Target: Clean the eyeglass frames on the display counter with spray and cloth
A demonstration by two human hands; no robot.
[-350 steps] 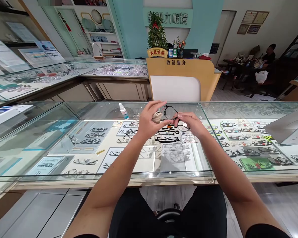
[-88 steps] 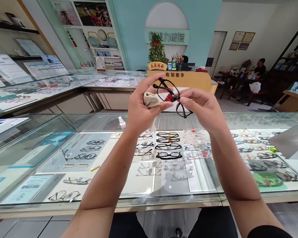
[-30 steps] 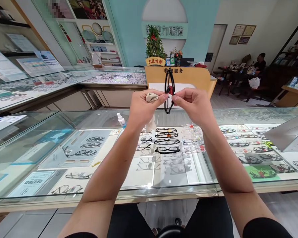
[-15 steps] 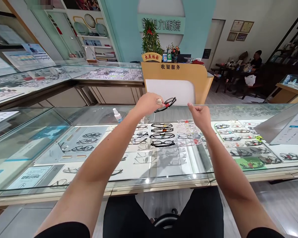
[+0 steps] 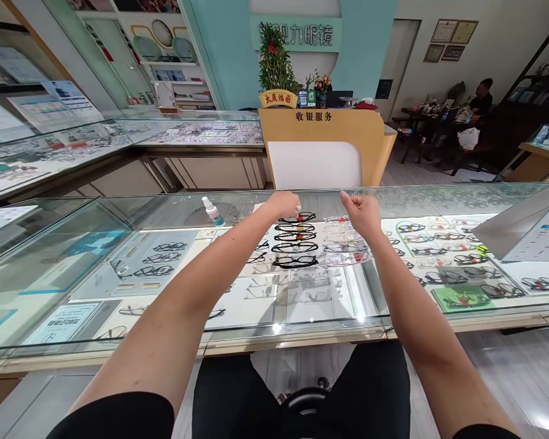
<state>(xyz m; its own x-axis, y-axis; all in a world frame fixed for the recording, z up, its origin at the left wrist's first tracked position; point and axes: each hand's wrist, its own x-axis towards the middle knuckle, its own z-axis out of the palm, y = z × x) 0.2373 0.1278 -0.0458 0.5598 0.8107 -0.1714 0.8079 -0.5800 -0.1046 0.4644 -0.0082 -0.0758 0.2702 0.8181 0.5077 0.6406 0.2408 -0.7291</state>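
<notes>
My left hand (image 5: pixel 283 204) reaches out over the glass counter (image 5: pixel 165 210), its fingers pinched on a black pair of glasses (image 5: pixel 298 217) with a red tag. The glasses lie flat at the far end of a row of black frames (image 5: pixel 296 247). A bit of pale cloth shows between the fingers. My right hand (image 5: pixel 362 211) hovers just right of the glasses, fingers curled in with nothing visible in them. A row of clear frames (image 5: pixel 345 244) lies below it.
A small spray bottle (image 5: pixel 211 211) stands on the counter to the left. More frames fill the case at right (image 5: pixel 462 268). A slanted sign (image 5: pixel 521 228) sits at the far right. Beyond stand a yellow cash desk (image 5: pixel 324 137) and a seated person (image 5: pixel 484 97).
Both hands held the black glasses up and turned them. The right hand then let go, and the left hand lowered the glasses onto the counter at the head of the black row.
</notes>
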